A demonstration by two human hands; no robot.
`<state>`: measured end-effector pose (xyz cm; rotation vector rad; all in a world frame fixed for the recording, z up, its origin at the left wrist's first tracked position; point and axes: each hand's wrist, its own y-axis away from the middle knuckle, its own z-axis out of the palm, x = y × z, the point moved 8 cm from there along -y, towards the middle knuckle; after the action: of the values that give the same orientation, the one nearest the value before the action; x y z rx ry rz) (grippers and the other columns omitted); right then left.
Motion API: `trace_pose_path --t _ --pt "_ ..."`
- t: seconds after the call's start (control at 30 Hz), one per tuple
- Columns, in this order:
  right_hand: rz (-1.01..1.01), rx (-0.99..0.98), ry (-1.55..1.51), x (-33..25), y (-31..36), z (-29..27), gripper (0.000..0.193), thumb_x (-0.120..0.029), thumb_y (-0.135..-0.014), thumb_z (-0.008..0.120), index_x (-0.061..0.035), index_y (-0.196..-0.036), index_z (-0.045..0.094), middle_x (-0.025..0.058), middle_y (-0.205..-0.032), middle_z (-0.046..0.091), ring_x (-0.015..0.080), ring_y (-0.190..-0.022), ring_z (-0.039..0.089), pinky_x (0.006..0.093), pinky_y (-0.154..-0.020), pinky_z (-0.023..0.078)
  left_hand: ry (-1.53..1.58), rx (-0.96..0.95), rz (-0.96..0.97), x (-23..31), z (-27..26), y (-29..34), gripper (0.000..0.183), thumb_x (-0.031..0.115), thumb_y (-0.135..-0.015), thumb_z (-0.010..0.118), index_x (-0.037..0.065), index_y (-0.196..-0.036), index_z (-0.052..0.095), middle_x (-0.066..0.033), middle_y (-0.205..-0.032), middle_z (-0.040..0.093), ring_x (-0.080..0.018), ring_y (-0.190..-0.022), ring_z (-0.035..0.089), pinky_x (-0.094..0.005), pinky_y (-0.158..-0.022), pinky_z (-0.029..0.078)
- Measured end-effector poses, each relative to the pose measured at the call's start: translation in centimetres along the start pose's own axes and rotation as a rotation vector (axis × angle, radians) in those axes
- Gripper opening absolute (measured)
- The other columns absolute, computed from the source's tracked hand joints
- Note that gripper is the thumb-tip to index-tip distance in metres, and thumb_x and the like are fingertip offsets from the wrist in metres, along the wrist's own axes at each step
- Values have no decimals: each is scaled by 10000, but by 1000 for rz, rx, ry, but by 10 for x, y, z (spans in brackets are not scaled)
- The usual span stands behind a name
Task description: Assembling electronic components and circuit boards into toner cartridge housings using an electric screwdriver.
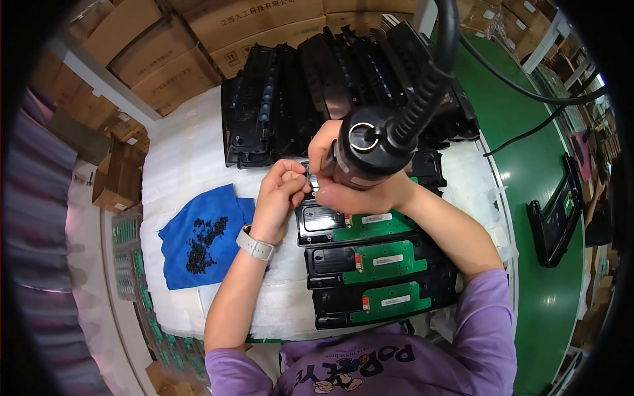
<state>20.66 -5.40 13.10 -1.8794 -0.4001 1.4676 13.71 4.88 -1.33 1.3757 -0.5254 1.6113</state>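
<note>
My right hand (pixel 394 193) is wrapped round a black corded electric screwdriver (pixel 367 158), held upright over the farthest panels of a row. Close beside it, my left hand (pixel 281 195) has its fingers pinched together at the edge of a panel; what they hold, if anything, is too small to make out. The screwdriver's tip is hidden behind its body and my right hand. Towards me lie several black plastic panels (pixel 328 259), each carrying a green circuit board (pixel 391 261) with a white label. A blue cloth (pixel 177 231) left of my left forearm bears a heap of small black screws (pixel 206 245).
Stacked black plastic housings (pixel 264 99) fill the back of the white-covered table (pixel 178 138). A thick cable (pixel 446 39) runs up from the screwdriver. To the right, a green table (pixel 492 72) holds a black frame (pixel 555 221). Cardboard boxes (pixel 257 26) stand behind.
</note>
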Motion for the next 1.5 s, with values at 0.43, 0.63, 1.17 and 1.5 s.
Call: trace_pose_path --t 0.43,0.63,1.17,1.5 --pt "23 -19 28 -4 -1 -6 240 -33 -628 690 -17 -833 567 30 -779 553 74 -640 530 209 -566 430 -31 -2 -18 5 2 5 112 71 -910 476 3 -978 535 -46 -741 579 -48 -555 425 -170 -506 335" --pt "65 103 -508 -27 -4 -40 368 -334 -810 604 -49 -975 439 -3 -563 456 97 -410 415 258 -466 363 133 -53 77 20 10 12 125 40 -884 511 10 -1002 538 -68 -780 610 -57 -574 475 -169 -518 379" --pt "27 324 -674 -32 6 -66 338 -385 -890 418 -67 -985 483 -18 -573 435 87 -413 384 277 -516 371 88 -450 -64 22 60 36 87 -1 -834 571 10 -920 567 -132 -813 654 -53 -531 490 -164 -497 397" --pt "169 494 -787 -14 13 -65 211 -252 -852 486 -50 -911 507 24 -536 429 126 -392 400 281 -446 342 -121 -317 19 23 58 33 116 12 -816 598 -6 -927 569 -124 -854 664 -38 -586 516 -157 -528 410"
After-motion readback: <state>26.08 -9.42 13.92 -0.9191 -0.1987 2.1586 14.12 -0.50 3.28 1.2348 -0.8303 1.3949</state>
